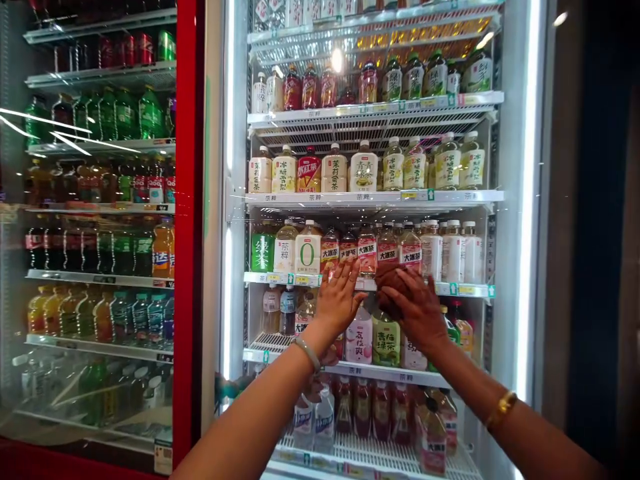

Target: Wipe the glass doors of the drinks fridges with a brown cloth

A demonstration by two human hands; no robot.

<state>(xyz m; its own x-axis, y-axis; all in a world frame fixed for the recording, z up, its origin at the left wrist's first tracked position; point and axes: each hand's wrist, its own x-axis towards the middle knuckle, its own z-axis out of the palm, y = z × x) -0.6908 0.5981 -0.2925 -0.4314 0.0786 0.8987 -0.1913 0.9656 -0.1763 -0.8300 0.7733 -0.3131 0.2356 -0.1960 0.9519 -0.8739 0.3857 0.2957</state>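
I stand before an open cooler (515, 200) lit by bright white strips (531, 167) down its sides, its white wire shelves (375, 110) stacked one above another. To my left stands a second cooler with a red frame (189, 200) and a shut glass door (100, 220) that throws back streaks of light. To my right the room falls away into a dark wall (595, 233), with one small ceiling light (561, 19) showing.

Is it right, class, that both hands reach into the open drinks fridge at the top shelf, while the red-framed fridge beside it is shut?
Not quite. The head view shows the left hand and right hand at the third shelf down, not the top. The red-framed fridge beside it is indeed shut.
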